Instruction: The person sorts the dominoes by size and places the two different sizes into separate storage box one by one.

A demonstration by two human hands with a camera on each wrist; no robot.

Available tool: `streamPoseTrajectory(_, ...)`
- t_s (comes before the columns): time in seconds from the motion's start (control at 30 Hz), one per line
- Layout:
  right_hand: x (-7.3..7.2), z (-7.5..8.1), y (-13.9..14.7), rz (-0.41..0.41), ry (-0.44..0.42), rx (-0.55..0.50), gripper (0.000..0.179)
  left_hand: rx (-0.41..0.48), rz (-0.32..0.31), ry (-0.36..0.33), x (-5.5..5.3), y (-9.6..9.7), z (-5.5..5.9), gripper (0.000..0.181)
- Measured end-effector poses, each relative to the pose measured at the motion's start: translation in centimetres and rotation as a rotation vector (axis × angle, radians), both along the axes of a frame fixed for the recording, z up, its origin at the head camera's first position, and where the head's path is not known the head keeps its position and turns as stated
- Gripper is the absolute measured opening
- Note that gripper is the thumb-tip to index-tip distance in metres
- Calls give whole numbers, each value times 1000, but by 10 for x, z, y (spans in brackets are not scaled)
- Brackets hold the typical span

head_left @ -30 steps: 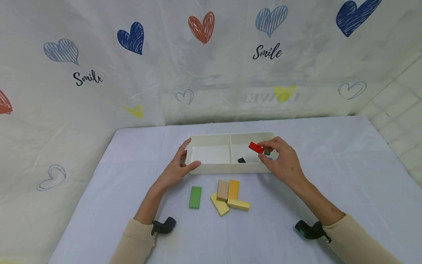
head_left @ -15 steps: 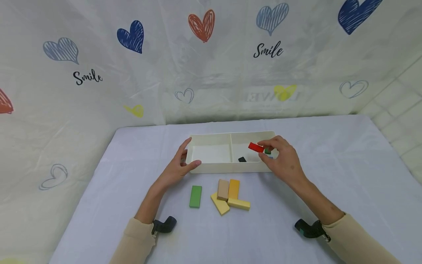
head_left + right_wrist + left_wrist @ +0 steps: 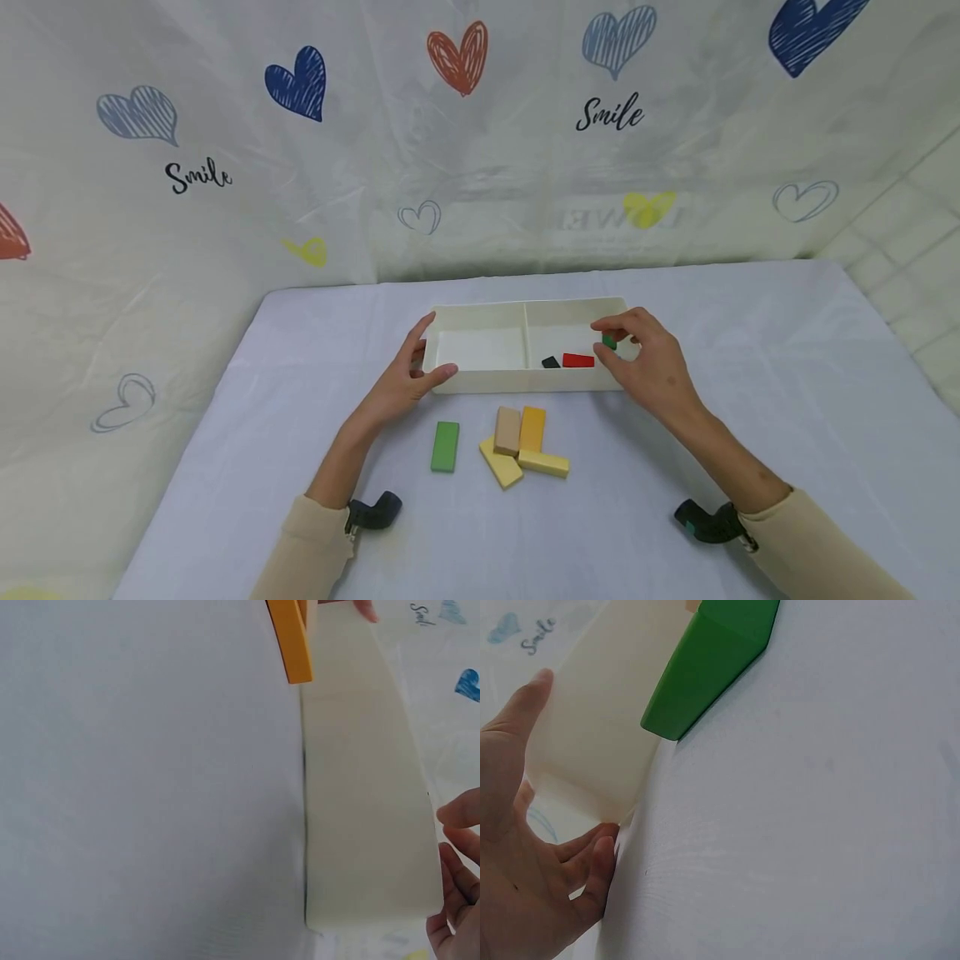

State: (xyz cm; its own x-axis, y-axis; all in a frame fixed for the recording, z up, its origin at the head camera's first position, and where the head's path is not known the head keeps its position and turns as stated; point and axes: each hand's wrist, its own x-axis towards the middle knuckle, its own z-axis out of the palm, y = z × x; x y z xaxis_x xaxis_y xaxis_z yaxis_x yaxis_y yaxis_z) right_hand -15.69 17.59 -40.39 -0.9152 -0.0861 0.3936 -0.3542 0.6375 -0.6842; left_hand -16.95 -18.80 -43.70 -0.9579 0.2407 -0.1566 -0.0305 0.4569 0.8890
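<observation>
My left hand (image 3: 405,379) grips the left end of a white two-compartment box (image 3: 495,382), thumb at the front wall and fingers round the end; the left wrist view shows the fingers (image 3: 592,874) low on it. Over the right compartment my right hand (image 3: 648,358) hovers, thumb and forefinger apart, holding nothing. Just left of its thumb, a red block (image 3: 578,361) lies on the compartment floor beside a black block (image 3: 551,362). Part of a dark green block (image 3: 609,342) shows between the right hand's fingers, inside the box; the rest is hidden.
In front of the box lie a green block (image 3: 445,447), a tan block (image 3: 507,431), an orange block (image 3: 532,429) and two yellow blocks, one flat (image 3: 501,464) and one at an angle (image 3: 543,464). A white cloth covers the table; a printed curtain hangs behind.
The red block has left my right hand's pinch and dropped to the floor of the right compartment. My right fingers have spread and shifted slightly right. The left hand stays put.
</observation>
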Motion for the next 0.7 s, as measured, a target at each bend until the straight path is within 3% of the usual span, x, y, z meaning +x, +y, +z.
streamPoseTrajectory(0.3,10,1,3,20,-9,-29,19,-9,-7,-1,1,3,-4,90)
streamPoseTrajectory(0.7,17,8,-5,64,-14,-20,17,-25,3,18,1,0,0,91)
